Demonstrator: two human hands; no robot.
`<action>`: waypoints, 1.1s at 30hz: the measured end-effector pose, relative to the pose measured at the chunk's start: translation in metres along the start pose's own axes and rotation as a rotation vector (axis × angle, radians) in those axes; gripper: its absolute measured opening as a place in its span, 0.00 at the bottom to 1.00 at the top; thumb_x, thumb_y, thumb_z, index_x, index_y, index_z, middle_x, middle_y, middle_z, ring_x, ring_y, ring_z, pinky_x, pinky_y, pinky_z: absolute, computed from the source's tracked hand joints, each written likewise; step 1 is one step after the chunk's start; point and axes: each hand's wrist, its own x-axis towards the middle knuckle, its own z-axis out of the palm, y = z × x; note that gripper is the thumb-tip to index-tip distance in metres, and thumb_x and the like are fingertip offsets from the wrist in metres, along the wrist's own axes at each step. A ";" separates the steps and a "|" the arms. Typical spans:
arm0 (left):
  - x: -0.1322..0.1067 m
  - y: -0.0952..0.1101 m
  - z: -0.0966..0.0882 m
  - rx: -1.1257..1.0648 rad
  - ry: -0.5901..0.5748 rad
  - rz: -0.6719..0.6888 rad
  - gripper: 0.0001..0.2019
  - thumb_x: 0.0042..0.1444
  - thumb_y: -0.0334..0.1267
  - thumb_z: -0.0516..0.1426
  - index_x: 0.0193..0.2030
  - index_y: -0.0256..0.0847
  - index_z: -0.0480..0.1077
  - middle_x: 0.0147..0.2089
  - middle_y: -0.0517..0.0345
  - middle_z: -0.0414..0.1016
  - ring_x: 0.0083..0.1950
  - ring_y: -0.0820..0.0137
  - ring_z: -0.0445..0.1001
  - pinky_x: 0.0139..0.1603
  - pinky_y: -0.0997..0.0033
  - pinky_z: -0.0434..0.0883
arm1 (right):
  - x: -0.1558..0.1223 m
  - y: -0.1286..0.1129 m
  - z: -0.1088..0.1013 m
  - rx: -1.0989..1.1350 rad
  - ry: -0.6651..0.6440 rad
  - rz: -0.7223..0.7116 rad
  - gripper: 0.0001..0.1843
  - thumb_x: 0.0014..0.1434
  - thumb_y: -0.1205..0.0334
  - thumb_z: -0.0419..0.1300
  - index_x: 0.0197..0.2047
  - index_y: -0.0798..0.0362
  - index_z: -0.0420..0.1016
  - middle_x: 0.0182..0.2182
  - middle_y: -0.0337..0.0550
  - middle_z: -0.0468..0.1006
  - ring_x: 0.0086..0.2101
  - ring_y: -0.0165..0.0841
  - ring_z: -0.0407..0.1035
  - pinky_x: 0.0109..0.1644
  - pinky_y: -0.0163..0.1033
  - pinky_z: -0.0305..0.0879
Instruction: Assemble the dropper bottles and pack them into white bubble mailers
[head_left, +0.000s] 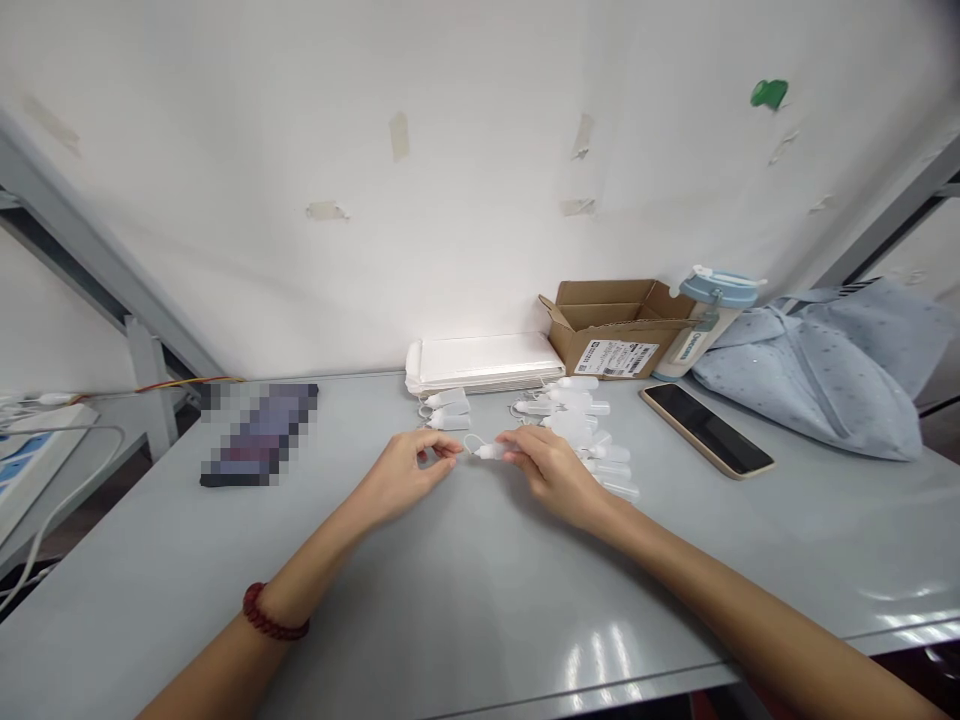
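My right hand (pixel 551 470) is closed around a small white dropper bottle (pixel 491 452), held level just above the table with its nozzle end to the left. A thin looped strap stands out from that end. Just left of it is my left hand (pixel 409 470), thumb and forefinger curved towards each other with their tips slightly apart, and nothing visible between them. Behind my left hand lie several similar bottles (pixel 448 408) in a small row. A loose pile of more bottles (pixel 574 420) lies beyond and beside my right hand, which partly hides it.
A stack of white flat boxes (pixel 487 360) lies against the wall, beside an open cardboard box (pixel 611 335). Farther right are a blue-lidded cup (pixel 701 330), a light blue cloth bag (pixel 810 370) and a phone (pixel 705 430). A pixelated dark object (pixel 262 435) lies left; a power strip (pixel 37 455) is beyond.
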 end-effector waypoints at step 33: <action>0.021 -0.037 0.003 0.154 0.460 -0.072 0.13 0.56 0.42 0.51 0.44 0.40 0.70 0.38 0.53 0.75 0.43 0.63 0.70 0.41 0.65 0.67 | 0.014 0.031 -0.020 -0.737 -0.145 0.089 0.11 0.62 0.68 0.50 0.42 0.55 0.73 0.41 0.53 0.75 0.42 0.44 0.63 0.40 0.45 0.52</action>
